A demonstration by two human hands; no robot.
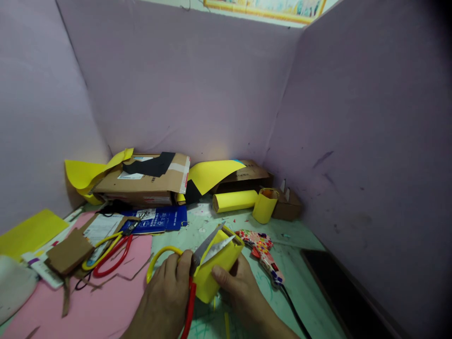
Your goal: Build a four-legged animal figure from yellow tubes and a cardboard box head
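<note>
My left hand [167,287] is closed on a pair of scissors [208,242] with one yellow and one red handle. Their blades are spread and lie at the upper edge of a tube covered in yellow paper [212,278]. Around that tube's right side wraps my right hand [243,287], its thumb pressed on the front face. The tube is tilted, with a brown cardboard rim at its top end. Just right of the hands lies a glue gun [261,252] with a colourful pattern and a black cord.
A second pair of scissors [116,252] rests on pink paper [116,301] at the left. Cardboard boxes [141,181], yellow sheets [212,174] and two yellow tubes [236,201] stand along the back. A dark flat panel [339,292] lies at the right by the purple wall [370,165].
</note>
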